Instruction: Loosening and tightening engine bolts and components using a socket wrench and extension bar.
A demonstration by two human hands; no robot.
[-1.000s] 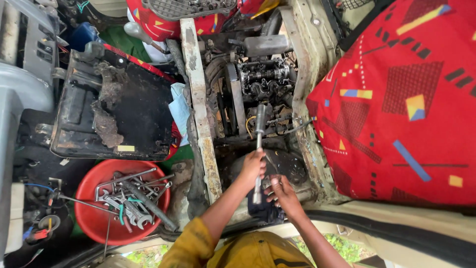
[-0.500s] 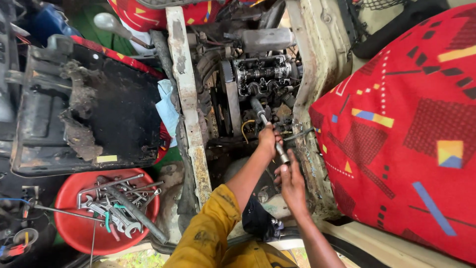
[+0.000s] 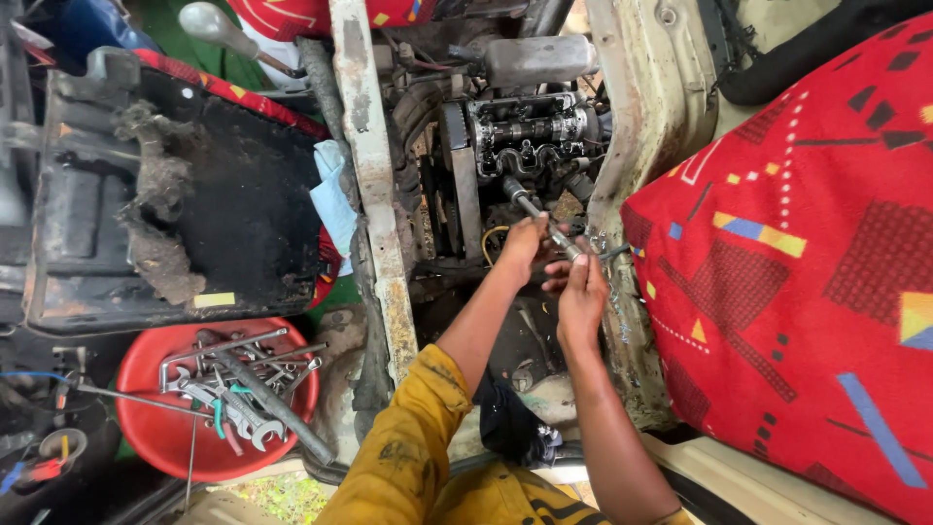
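Gripping a metal bar [image 3: 540,220], both hands [image 3: 581,292] work between frame rails.

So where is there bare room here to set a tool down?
The flat black panel, between the clump of grey matting and the blue cloth, is bare. The red basin is crowded with wrenches. The engine bay is tight; both hands, left hand and right hand, grip a metal tool there.

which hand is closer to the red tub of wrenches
Left. The left hand grips the metal tool over the engine, on the side towards the red tub; the right hand holds the tool farther from it.
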